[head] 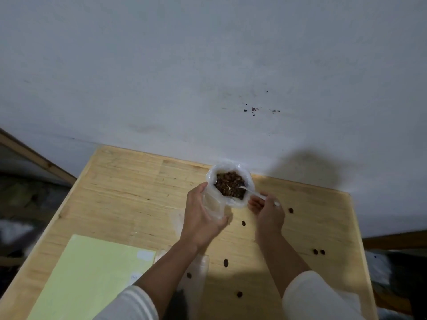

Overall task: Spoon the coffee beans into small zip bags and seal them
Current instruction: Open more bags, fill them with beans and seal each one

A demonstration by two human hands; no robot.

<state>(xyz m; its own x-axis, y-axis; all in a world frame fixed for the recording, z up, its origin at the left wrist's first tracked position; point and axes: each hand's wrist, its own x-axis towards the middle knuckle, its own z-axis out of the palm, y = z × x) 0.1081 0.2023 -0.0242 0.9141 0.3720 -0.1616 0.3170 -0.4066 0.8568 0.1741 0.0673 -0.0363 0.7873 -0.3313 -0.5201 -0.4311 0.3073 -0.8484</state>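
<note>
Nearest, on the wooden table (129, 181), a pale green sheet (92, 273) lies at the near left corner, with loose coffee beans (226, 262) scattered toward the near right; by the far edge stands the open plastic bag of beans (230, 186), soft and crinkly, likely to slump. The left hand (201, 218) curls round a small clear zip bag (213, 205), light and slippery, best held at its mouth; the right hand (268, 211) pinches a white plastic spoon (256, 194) dipped into the beans.
</note>
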